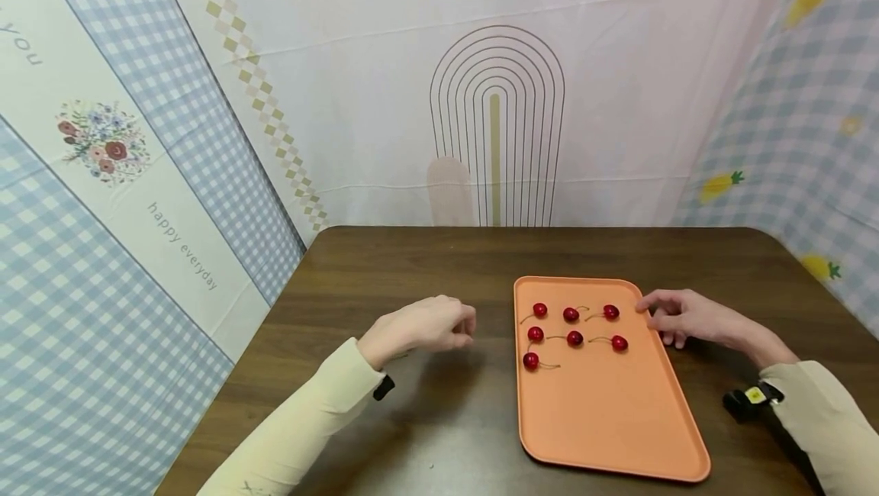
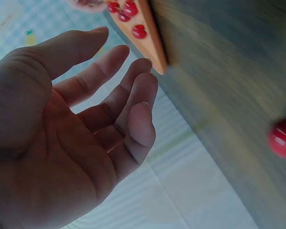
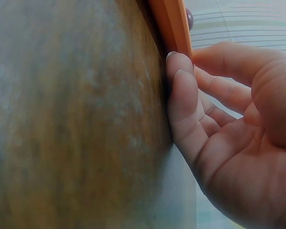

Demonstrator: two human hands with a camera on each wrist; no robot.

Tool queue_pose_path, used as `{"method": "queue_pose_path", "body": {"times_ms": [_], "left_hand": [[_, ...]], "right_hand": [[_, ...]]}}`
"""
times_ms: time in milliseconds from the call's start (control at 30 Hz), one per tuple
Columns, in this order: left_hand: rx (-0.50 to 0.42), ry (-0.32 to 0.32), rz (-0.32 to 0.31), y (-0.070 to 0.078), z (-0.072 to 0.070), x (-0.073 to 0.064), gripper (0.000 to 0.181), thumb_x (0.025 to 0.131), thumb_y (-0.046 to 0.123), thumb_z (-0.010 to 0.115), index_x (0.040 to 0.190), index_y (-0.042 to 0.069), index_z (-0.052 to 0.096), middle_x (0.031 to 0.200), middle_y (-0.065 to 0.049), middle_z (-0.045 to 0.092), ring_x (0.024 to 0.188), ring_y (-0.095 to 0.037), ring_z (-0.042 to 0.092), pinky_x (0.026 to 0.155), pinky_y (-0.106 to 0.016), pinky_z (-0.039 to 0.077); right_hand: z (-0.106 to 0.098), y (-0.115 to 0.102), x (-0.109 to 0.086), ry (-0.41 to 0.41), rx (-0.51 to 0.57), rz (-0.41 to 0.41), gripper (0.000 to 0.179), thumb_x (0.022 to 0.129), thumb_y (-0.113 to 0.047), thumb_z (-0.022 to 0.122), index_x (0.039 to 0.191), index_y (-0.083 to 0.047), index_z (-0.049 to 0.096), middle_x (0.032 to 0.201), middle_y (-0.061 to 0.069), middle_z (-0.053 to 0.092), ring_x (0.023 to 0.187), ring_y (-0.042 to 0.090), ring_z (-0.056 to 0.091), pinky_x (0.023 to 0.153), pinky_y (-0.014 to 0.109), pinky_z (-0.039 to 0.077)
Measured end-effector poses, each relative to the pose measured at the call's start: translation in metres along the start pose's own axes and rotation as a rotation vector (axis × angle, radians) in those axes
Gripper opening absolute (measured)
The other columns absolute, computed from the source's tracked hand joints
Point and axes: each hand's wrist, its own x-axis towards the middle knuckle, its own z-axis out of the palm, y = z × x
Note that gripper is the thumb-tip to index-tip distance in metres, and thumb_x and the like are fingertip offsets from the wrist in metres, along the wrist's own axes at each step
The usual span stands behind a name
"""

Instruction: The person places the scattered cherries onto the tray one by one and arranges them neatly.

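An orange tray (image 1: 604,412) lies on the table, carrying several dark red cherries (image 1: 574,338) with stems in its far half. My right hand (image 1: 703,318) holds the tray's right rim; in the right wrist view, the thumb (image 3: 224,55) meets the rim while fingertips lie at its outer side. To the left of the tray, my left hand (image 1: 422,326) hovers over the table with loosely bent fingers, its palm holding nothing in the left wrist view. Another cherry (image 2: 282,138) sits on the table there; from the head, the left arm mostly hides that spot.
The brown wooden table (image 1: 384,267) reaches back to a white patterned cloth (image 1: 371,114). Checked cloth (image 1: 226,175) hangs at the left and pineapple-print cloth (image 1: 776,137) at the right. A black strap device (image 1: 751,398) is on the right wrist.
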Motion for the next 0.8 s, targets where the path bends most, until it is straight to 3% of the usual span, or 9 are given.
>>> {"method": "queue_pose_path", "body": {"times_ms": [233, 433, 800], "left_hand": [[0.000, 0.020, -0.091, -0.033, 0.006, -0.020, 0.004, 0.087, 0.022, 0.061, 0.089, 0.019, 0.061, 0.073, 0.012, 0.055, 0.066, -0.005, 0.052, 0.063, -0.023, 0.044], [-0.097, 0.030, -0.179, -0.060, 0.008, -0.035, 0.008, 0.084, 0.015, 0.061, 0.092, 0.015, 0.062, 0.071, 0.009, 0.057, 0.060, -0.005, 0.054, 0.066, -0.027, 0.045], [-0.166, 0.054, -0.314, -0.092, 0.022, -0.048, 0.011, 0.083, 0.011, 0.062, 0.094, 0.014, 0.061, 0.072, 0.007, 0.058, 0.063, -0.010, 0.052, 0.064, -0.029, 0.043]], "right_hand": [[-0.001, 0.003, 0.000, 0.002, 0.016, -0.005, 0.040, 0.093, -0.016, 0.055, 0.125, 0.005, 0.044, 0.080, 0.015, 0.058, 0.061, 0.022, 0.058, 0.052, 0.036, 0.050], [-0.004, 0.003, 0.001, -0.003, -0.008, 0.012, 0.041, 0.093, -0.018, 0.054, 0.127, 0.004, 0.043, 0.081, 0.015, 0.058, 0.063, 0.022, 0.058, 0.053, 0.036, 0.051], [-0.006, 0.008, 0.007, 0.002, 0.005, -0.004, 0.039, 0.092, -0.016, 0.056, 0.124, 0.004, 0.045, 0.079, 0.017, 0.058, 0.059, 0.023, 0.058, 0.051, 0.036, 0.050]]}}
